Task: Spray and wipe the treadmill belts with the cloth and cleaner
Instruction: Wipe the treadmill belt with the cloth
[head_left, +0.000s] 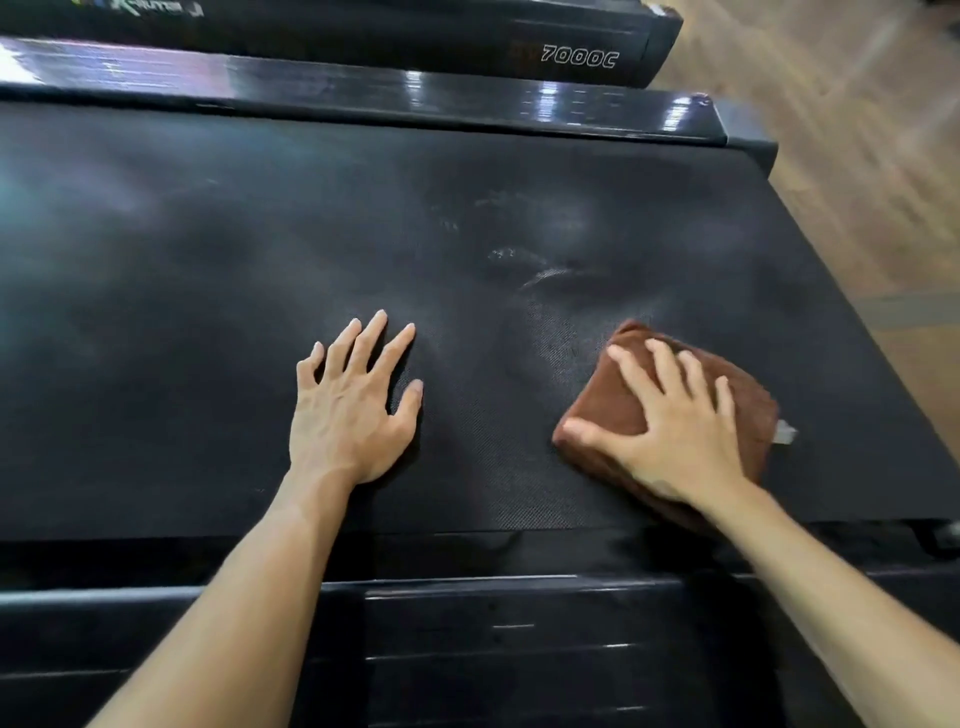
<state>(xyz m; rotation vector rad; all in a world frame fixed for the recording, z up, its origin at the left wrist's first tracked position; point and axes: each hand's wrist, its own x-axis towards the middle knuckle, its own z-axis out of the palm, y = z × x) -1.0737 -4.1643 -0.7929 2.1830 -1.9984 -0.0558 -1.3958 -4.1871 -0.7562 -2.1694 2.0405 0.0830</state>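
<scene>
Down through the head camera we see both our arms reaching onto the black treadmill belt (208, 291). Our left hand (350, 410) lies flat on the belt with its fingers spread and straight, holding nothing. Our right hand (670, 421) presses down on the folded brown cloth (608, 400), fingers spread over its top and thumb against its near-left edge. The cloth sits on the right part of the belt, well apart from our left hand, with a small pale tag (783, 432) poking out at its right side. Faint pale smears (524, 260) mark the belt beyond the cloth. A glossy side rail (363, 91) runs along the far edge, and behind it stands a second machine (576, 54) lettered "7000C". Wooden floor (857, 130) shows at right.
</scene>
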